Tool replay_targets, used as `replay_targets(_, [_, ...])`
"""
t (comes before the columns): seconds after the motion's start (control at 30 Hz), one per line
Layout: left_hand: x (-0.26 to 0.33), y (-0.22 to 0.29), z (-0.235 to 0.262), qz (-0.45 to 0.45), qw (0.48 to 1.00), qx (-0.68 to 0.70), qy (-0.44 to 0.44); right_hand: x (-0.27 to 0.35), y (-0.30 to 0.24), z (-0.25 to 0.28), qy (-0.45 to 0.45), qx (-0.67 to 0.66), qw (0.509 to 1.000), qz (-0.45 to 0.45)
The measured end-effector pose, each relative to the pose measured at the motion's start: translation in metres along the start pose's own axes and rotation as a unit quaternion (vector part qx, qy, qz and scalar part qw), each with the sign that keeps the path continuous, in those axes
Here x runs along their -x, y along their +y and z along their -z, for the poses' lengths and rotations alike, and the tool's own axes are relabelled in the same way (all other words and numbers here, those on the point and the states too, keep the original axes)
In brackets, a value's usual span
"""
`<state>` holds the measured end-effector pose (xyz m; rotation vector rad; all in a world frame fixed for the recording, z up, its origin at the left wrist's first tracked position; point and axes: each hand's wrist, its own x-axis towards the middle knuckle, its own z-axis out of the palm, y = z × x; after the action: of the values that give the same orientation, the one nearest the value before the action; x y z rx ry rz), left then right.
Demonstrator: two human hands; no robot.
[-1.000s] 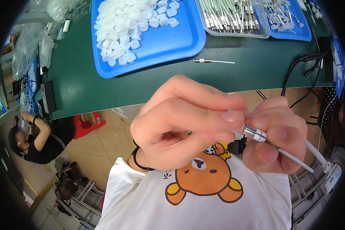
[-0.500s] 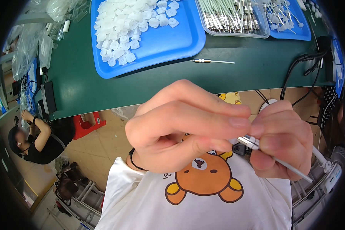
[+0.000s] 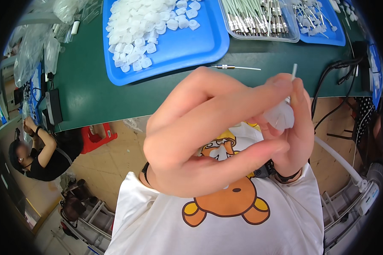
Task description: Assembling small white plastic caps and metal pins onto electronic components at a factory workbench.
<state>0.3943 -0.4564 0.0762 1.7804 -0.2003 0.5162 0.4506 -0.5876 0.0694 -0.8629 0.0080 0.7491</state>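
Observation:
A thin whitish tube points upward from the fingertips of my right hand, which is closed around it. At its lower end sits a translucent white plastic cap, facing my left hand. Any metal fitting between tube and cap is mostly covered by fingers. My left hand is curved around the cap's near side, its thumb spread away from the index finger. That index fingertip overlaps the right fingertips at the tube; whether it presses on it I cannot tell.
On the green table stand a blue tray of white caps, a clear box of metal-ended tubes and a smaller blue tray of capped ones. One loose metal-ended tube lies in front. Black cables hang right; another person sits left.
My right hand has turned, so the tube now points up instead of down to the right. The white cap has come into view, and my left thumb has moved away from the index finger.

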Motion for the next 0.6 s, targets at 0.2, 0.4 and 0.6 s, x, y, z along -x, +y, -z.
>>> replay_targets(0.2, [0.0, 0.002, -0.006, 0.017, 0.999, -0.034, 0.031, -0.002, 0.005, 0.012, -0.037, -0.082, 0.993, -0.076])
replay_targets(0.4, [-0.001, 0.002, -0.012, 0.022, 0.996, -0.041, 0.072, -0.003, 0.004, 0.013, -0.056, -0.077, 0.99, -0.1])
replay_targets(0.6, [-0.002, 0.002, -0.01, 0.059, 0.995, -0.027, 0.071, -0.005, 0.005, 0.009, -0.027, -0.099, 0.991, -0.084])
